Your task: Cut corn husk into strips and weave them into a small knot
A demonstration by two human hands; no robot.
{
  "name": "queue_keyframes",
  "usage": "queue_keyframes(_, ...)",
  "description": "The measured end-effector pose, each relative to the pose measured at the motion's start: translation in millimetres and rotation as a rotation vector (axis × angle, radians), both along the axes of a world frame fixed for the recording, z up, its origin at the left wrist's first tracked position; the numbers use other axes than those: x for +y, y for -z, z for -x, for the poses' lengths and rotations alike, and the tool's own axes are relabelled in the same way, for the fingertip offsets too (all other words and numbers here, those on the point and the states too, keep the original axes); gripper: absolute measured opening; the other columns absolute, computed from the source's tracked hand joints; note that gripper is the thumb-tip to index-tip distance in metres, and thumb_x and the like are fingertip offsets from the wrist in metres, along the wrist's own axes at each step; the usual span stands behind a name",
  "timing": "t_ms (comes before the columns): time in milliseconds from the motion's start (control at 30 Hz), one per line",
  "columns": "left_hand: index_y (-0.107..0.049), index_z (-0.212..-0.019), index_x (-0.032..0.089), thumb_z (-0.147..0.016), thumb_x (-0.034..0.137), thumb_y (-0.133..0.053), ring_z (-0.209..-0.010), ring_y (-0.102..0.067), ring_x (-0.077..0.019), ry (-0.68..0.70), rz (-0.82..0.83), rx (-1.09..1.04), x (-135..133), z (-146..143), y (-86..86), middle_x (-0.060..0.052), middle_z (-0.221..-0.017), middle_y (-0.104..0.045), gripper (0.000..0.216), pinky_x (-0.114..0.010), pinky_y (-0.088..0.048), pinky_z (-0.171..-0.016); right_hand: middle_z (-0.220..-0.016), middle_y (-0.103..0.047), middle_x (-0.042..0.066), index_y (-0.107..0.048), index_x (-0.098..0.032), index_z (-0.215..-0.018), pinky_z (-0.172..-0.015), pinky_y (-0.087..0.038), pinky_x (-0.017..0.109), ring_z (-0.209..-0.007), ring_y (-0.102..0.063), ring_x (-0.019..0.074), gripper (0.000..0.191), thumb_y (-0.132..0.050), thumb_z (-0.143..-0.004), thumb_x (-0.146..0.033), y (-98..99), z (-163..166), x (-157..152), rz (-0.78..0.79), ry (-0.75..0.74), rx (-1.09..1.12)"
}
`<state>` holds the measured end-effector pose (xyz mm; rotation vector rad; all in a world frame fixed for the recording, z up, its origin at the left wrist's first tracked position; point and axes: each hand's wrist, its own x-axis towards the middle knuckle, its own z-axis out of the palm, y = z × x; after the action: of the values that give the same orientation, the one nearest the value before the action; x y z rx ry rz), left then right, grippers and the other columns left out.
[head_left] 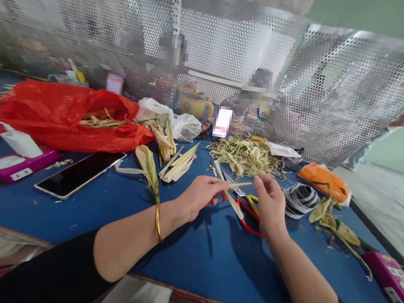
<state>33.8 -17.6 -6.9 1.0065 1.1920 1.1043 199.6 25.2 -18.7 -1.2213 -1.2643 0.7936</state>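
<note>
My left hand (200,197) is closed in a pinch on a pale dried leaf strip (240,185) above the blue table (114,214). My right hand (271,203) pinches the strip's other end, its fingers curled. A second pale strip (231,198) slants down under my left fingers. Red-handled scissors (249,214) lie on the table just below and between both hands. A gold bangle (158,222) circles my left wrist.
A red plastic bag (63,116) holding dried leaves lies at the back left, with a phone (79,174) and a pink box (16,165) in front. Leaf pieces (178,163), a shredded heap (247,156), a striped ribbon roll (300,199) and an orange bag (324,181) surround my hands. A perforated metal screen (235,53) stands behind, with people beyond it.
</note>
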Motion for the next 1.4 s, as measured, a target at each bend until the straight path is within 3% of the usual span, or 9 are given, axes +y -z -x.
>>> queue_keyframes(100,-0.065,-0.073,0.012,-0.078,0.054,-0.060,-0.042,-0.040,-0.0043,-0.004,0.032,-0.051,2,1,3.6,-0.003,-0.067,-0.063,0.042,-0.021,-0.019,-0.041,-0.060,-0.051,-0.005,-0.065,-0.016,-0.082,-0.046,-0.036,0.023,-0.049,-0.043,0.0086,0.043,-0.079,-0.061,-0.051,0.2,5,-3,0.343,-0.172,0.343)
queue_keyframes(167,-0.064,-0.073,0.012,-0.079,0.057,-0.058,-0.042,-0.041,-0.0045,0.031,0.049,-0.056,1,0,5.1,-0.004,-0.068,-0.064,0.045,-0.021,-0.019,-0.040,-0.054,-0.047,-0.007,-0.067,-0.014,-0.081,-0.042,-0.032,0.020,-0.044,-0.038,0.0055,0.043,-0.084,-0.058,-0.046,-2.1,9,-7,0.452,-0.337,0.471)
queue_keyframes(233,-0.065,-0.073,0.012,-0.077,0.054,-0.062,-0.042,-0.041,-0.0041,0.078,0.057,-0.042,0,-2,5.2,-0.002,-0.067,-0.063,0.042,-0.021,-0.021,-0.040,-0.052,-0.046,-0.008,-0.069,-0.012,-0.083,-0.041,-0.033,0.018,-0.043,-0.039,0.0041,0.040,-0.085,-0.058,-0.039,-4.9,11,-11,0.499,-0.434,0.538)
queue_keyframes(467,-0.070,-0.074,0.013,-0.073,0.037,-0.068,-0.041,-0.038,-0.0040,0.168,0.048,0.016,-4,-3,3.3,0.003,-0.054,-0.055,0.024,-0.020,-0.021,-0.041,-0.051,-0.054,-0.003,-0.067,-0.013,-0.070,-0.042,-0.035,0.017,-0.043,-0.044,0.0047,0.030,-0.083,-0.062,-0.037,-4.4,9,-11,0.544,-0.484,0.530)
queue_keyframes(833,-0.072,-0.071,0.014,-0.075,0.036,-0.070,-0.047,-0.053,-0.0078,0.092,-0.004,0.010,-7,-6,1.0,-0.002,-0.059,-0.065,0.022,-0.021,-0.035,-0.047,-0.051,-0.050,-0.004,-0.064,-0.017,-0.065,-0.046,-0.033,0.022,-0.046,-0.042,0.0079,0.032,-0.076,-0.066,-0.047,-12.2,9,-12,0.186,-0.365,0.371)
queue_keyframes(933,-0.072,-0.077,0.013,-0.077,0.036,-0.070,-0.052,-0.060,-0.0102,0.050,0.089,-0.110,-5,-3,-3.4,-0.005,-0.068,-0.070,0.023,-0.021,-0.041,-0.051,-0.062,-0.056,-0.001,-0.067,-0.018,-0.080,-0.052,-0.040,0.025,-0.052,-0.047,0.0109,0.028,-0.064,-0.079,-0.045,-15.4,2,-10,0.026,-0.264,0.134)
queue_keyframes(1067,-0.071,-0.084,0.012,-0.089,0.041,-0.056,-0.068,-0.069,-0.0153,0.024,0.175,-0.289,-2,2,-7.0,-0.010,-0.082,-0.074,0.033,-0.024,-0.050,-0.062,-0.077,-0.063,0.002,-0.064,-0.020,-0.100,-0.063,-0.045,0.029,-0.065,-0.057,0.0156,0.018,-0.055,-0.089,-0.031,-18.2,-5,-17,-0.393,-0.032,-0.351)
queue_keyframes(1233,-0.071,-0.081,0.010,-0.093,0.034,-0.049,-0.066,-0.066,-0.0133,0.004,0.190,-0.379,0,3,-5.1,-0.011,-0.081,-0.073,0.034,-0.024,-0.051,-0.066,-0.079,-0.069,0.005,-0.063,-0.016,-0.102,-0.069,-0.040,0.032,-0.068,-0.059,0.0157,0.016,-0.052,-0.090,-0.014,-20.5,-4,-32,-0.961,-0.337,-0.985)
queue_keyframes(1400,-0.073,-0.079,0.010,-0.083,0.026,-0.062,-0.064,-0.060,-0.0081,-0.002,0.119,-0.325,-1,1,-0.7,-0.008,-0.080,-0.072,0.019,-0.018,-0.045,-0.061,-0.083,-0.067,0.008,-0.060,-0.011,-0.113,-0.069,-0.034,0.035,-0.073,-0.057,0.0180,0.026,-0.044,-0.093,-0.013,-20.5,4,-32,-1.014,-0.483,-1.322)
